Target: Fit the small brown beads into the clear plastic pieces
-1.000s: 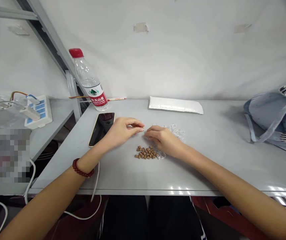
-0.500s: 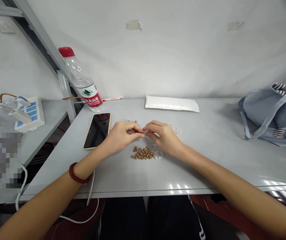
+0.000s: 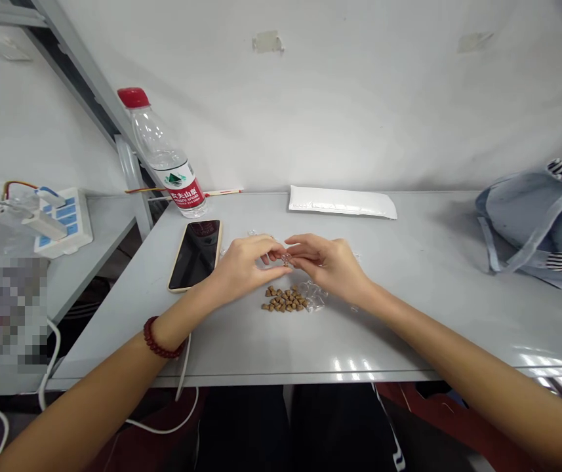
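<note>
Between the fingertips of both hands, just above the table, is a small clear plastic piece (image 3: 286, 260), too small to tell its exact shape. My left hand (image 3: 248, 265) pinches it from the left with thumb and forefinger, and my right hand (image 3: 328, 267) pinches it from the right. Below them lies a loose pile of brown kibble (image 3: 284, 299). Crumpled clear plastic (image 3: 315, 296) touches the pile's right side, partly under my right hand. More bits of clear plastic show behind both hands, mostly hidden.
A smartphone (image 3: 195, 255) lies left of my left hand. Behind it stands a water bottle (image 3: 167, 160) with a red cap. A white packet (image 3: 342, 202) rests near the wall. A blue cloth bag (image 3: 531, 223) is at the right, a power strip (image 3: 64, 223) at the far left.
The fingertips have parted slightly, with the clear plastic piece now showing between them. The whole view has shifted a little, and the kibble pile looks the same.
</note>
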`<move>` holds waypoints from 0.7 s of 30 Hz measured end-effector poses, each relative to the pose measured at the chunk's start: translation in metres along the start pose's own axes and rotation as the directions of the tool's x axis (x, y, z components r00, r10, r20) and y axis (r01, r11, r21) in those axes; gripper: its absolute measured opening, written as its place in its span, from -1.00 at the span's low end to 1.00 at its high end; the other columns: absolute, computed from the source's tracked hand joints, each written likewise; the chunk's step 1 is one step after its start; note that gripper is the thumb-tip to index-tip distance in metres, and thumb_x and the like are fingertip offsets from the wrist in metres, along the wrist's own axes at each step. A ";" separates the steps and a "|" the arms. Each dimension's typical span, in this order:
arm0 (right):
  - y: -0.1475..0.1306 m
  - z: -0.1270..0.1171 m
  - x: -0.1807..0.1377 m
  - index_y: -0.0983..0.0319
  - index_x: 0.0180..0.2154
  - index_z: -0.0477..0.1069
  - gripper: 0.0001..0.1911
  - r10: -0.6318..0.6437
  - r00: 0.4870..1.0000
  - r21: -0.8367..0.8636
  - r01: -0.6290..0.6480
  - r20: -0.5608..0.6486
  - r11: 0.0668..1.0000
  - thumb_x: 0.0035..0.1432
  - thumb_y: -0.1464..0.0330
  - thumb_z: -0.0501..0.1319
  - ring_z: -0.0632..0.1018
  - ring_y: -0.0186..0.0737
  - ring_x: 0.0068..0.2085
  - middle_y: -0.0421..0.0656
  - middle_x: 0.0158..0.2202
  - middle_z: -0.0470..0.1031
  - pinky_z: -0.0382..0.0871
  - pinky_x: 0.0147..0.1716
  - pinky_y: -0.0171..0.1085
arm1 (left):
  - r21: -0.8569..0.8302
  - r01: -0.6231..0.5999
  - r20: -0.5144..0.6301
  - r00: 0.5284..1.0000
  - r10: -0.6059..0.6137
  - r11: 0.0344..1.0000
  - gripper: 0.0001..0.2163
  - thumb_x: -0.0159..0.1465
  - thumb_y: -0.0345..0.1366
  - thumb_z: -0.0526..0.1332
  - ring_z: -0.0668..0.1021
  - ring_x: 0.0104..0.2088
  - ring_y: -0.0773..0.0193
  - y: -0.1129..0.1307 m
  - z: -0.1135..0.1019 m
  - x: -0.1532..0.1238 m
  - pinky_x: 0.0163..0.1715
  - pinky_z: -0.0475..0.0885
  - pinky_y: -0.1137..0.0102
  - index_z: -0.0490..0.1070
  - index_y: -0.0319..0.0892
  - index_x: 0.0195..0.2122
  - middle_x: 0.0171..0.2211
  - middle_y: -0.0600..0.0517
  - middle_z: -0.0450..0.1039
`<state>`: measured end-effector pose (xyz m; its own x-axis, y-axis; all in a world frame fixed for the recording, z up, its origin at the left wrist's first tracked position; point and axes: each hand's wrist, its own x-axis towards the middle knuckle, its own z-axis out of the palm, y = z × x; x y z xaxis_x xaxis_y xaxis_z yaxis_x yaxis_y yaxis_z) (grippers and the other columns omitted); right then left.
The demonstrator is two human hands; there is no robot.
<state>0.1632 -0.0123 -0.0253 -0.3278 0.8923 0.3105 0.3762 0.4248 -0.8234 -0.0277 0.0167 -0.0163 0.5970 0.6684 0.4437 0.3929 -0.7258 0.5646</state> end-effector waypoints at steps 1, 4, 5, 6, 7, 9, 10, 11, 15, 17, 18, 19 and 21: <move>0.000 -0.001 0.001 0.25 -0.03 0.39 -0.69 0.011 0.999 0.006 -0.011 0.030 1.000 0.16 0.49 0.14 0.61 -0.24 -0.17 -0.10 -0.19 0.61 0.50 -0.12 -0.20 | 0.037 -0.031 0.004 1.000 0.031 0.999 -0.85 0.15 -0.30 0.30 0.48 -0.41 0.31 -0.001 0.000 0.000 -0.34 0.42 0.40 0.47 -0.28 -0.31 -0.39 -0.02 0.49; -0.003 -0.007 0.004 0.27 -0.09 0.44 -0.71 0.024 0.996 -0.077 -0.017 0.087 0.997 0.15 0.51 0.12 0.59 -0.25 -0.19 -0.09 -0.19 0.59 0.49 -0.16 -0.21 | 0.126 -0.047 0.028 0.999 0.044 0.991 -0.87 0.16 -0.30 0.27 0.45 -0.44 0.31 -0.006 0.001 -0.001 -0.37 0.39 0.40 0.44 -0.27 -0.34 -0.44 0.01 0.45; -0.004 -0.010 0.005 0.28 -0.11 0.46 -0.72 0.021 0.995 -0.135 -0.008 0.097 0.991 0.14 0.51 0.12 0.58 -0.25 -0.22 -0.09 -0.19 0.59 0.48 -0.20 -0.21 | 0.152 -0.027 0.040 0.999 0.021 0.988 -0.87 0.16 -0.29 0.26 0.46 -0.43 0.31 -0.008 0.000 -0.001 -0.38 0.38 0.40 0.44 -0.26 -0.33 -0.43 0.01 0.44; -0.006 -0.013 0.006 0.29 -0.13 0.47 -0.74 0.018 0.993 -0.196 0.005 0.116 0.981 0.13 0.52 0.13 0.57 -0.26 -0.26 -0.09 -0.21 0.58 0.46 -0.25 -0.22 | 0.178 0.002 0.057 0.998 -0.012 0.984 -0.86 0.17 -0.29 0.25 0.46 -0.42 0.29 -0.011 0.000 -0.001 -0.37 0.38 0.39 0.43 -0.26 -0.32 -0.42 0.01 0.44; -0.007 -0.017 0.006 0.28 -0.16 0.48 -0.76 0.023 0.989 -0.253 0.015 0.145 0.967 0.13 0.51 0.15 0.54 -0.27 -0.30 -0.11 -0.23 0.57 0.43 -0.30 -0.23 | 0.206 0.034 0.076 0.996 -0.051 0.978 -0.86 0.17 -0.29 0.25 0.48 -0.38 0.26 -0.014 0.000 -0.001 -0.35 0.39 0.37 0.43 -0.26 -0.30 -0.39 -0.01 0.45; -0.010 -0.026 0.008 0.25 -0.20 0.51 -0.81 0.062 0.969 -0.323 0.019 0.238 0.946 0.10 0.45 0.22 0.49 -0.28 -0.34 -0.14 -0.26 0.57 0.38 -0.35 -0.25 | 0.255 0.088 0.104 0.988 -0.118 0.963 -0.82 0.16 -0.27 0.26 0.50 -0.29 0.18 -0.019 -0.002 -0.001 -0.28 0.39 0.31 0.43 -0.25 -0.25 -0.32 -0.05 0.47; -0.011 -0.030 0.008 0.23 -0.21 0.52 -0.82 0.091 0.952 -0.334 0.013 0.292 0.943 0.08 0.42 0.25 0.48 -0.27 -0.34 -0.16 -0.27 0.57 0.35 -0.36 -0.25 | 0.266 0.107 0.102 0.985 -0.138 0.958 -0.77 0.16 -0.25 0.27 0.50 -0.24 0.14 -0.020 -0.003 0.000 -0.24 0.39 0.28 0.42 -0.25 -0.20 -0.29 -0.06 0.47; -0.012 -0.033 0.009 0.21 -0.21 0.53 -0.81 0.116 0.933 -0.334 0.005 0.340 0.943 0.07 0.40 0.28 0.47 -0.26 -0.32 -0.17 -0.26 0.57 0.34 -0.35 -0.26 | 0.263 0.122 0.090 0.984 -0.151 0.957 -0.71 0.15 -0.22 0.28 0.49 -0.20 0.12 -0.020 -0.005 0.000 -0.20 0.39 0.26 0.41 -0.25 -0.15 -0.27 -0.06 0.47; -0.013 -0.041 0.009 0.19 -0.18 0.53 -0.78 0.136 0.880 -0.307 0.012 0.456 0.952 0.07 0.37 0.29 0.48 -0.23 -0.24 -0.16 -0.20 0.55 0.31 -0.29 -0.26 | 0.141 0.132 0.115 0.982 -0.149 0.981 -0.69 0.18 -0.18 0.26 0.47 -0.17 0.16 -0.006 -0.008 0.001 -0.16 0.37 0.28 0.41 -0.21 -0.09 -0.28 0.00 0.48; -0.014 -0.042 0.009 0.20 -0.20 0.54 -0.80 0.147 0.860 -0.308 0.012 0.488 0.951 0.07 0.38 0.28 0.48 -0.24 -0.25 -0.16 -0.22 0.55 0.29 -0.29 -0.26 | 0.073 0.086 0.229 0.968 -0.100 0.994 -0.82 0.21 -0.23 0.24 0.46 -0.19 0.20 0.003 -0.006 0.000 -0.14 0.35 0.30 0.46 -0.19 -0.21 -0.32 0.03 0.49; -0.015 -0.041 0.009 0.20 -0.21 0.54 -0.81 0.155 0.853 -0.312 0.010 0.499 0.950 0.07 0.39 0.28 0.48 -0.25 -0.27 -0.17 -0.25 0.55 0.28 -0.30 -0.27 | 0.048 0.066 0.283 0.956 -0.077 0.997 -0.86 0.21 -0.25 0.24 0.46 -0.21 0.22 0.007 -0.004 0.000 -0.14 0.34 0.31 0.47 -0.18 -0.25 -0.34 0.04 0.48; -0.015 -0.041 0.009 0.20 -0.23 0.54 -0.82 0.159 0.848 -0.316 0.010 0.505 0.949 0.07 0.41 0.27 0.47 -0.27 -0.29 -0.19 -0.27 0.55 0.27 -0.31 -0.28 | 0.032 0.056 0.323 0.944 -0.063 0.998 -0.88 0.22 -0.26 0.23 0.45 -0.22 0.23 0.010 -0.002 -0.001 -0.15 0.33 0.32 0.47 -0.19 -0.28 -0.35 0.04 0.48; -0.014 -0.039 0.009 0.20 -0.25 0.54 -0.84 0.154 0.851 -0.325 0.021 0.502 0.946 0.08 0.43 0.26 0.46 -0.29 -0.31 -0.20 -0.30 0.54 0.26 -0.32 -0.29 | 0.026 0.063 0.364 0.929 -0.068 0.998 -0.90 0.22 -0.29 0.22 0.44 -0.23 0.23 0.013 0.003 -0.002 -0.18 0.33 0.34 0.47 -0.19 -0.31 -0.38 0.03 0.47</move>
<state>0.1883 -0.0045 0.0077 -0.6561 0.7480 -0.1004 0.6302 0.4698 -0.6181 -0.0220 0.0053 -0.0120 0.7826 0.6108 0.1203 0.4477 -0.6864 0.5730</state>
